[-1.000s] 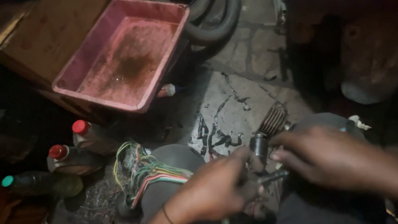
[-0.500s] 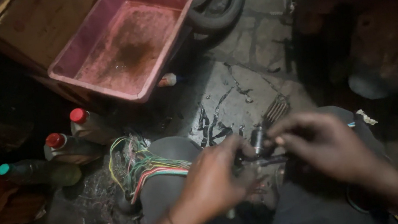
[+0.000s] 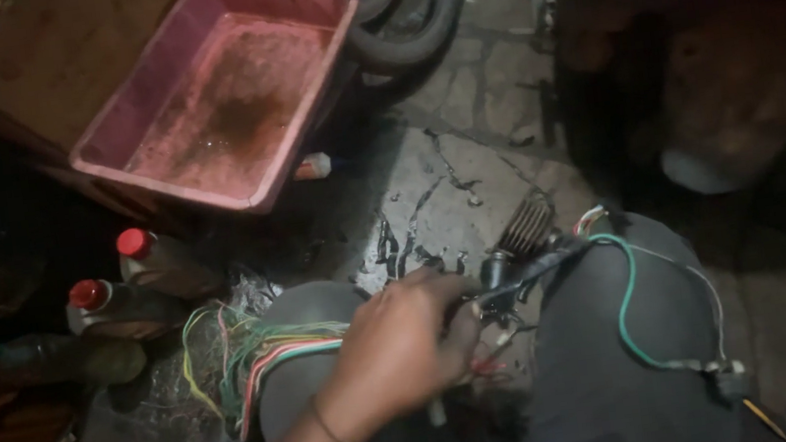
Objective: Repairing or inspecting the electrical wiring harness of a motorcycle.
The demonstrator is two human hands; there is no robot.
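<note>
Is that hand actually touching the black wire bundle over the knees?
Touching. The head view shows the left hand closed around the near end of the black wire bundle, fingers wrapped over it with no gap.

The pink tub (image 3: 220, 112) is looking like scuffed, grimy plastic with a dull sheen. The floor (image 3: 467, 172) is showing rough, cracked stone or concrete. The loose wires (image 3: 249, 354) are gleaming in smooth coloured plastic sheathing, and the trousers (image 3: 610, 364) are reading as matt grey cloth.
</note>
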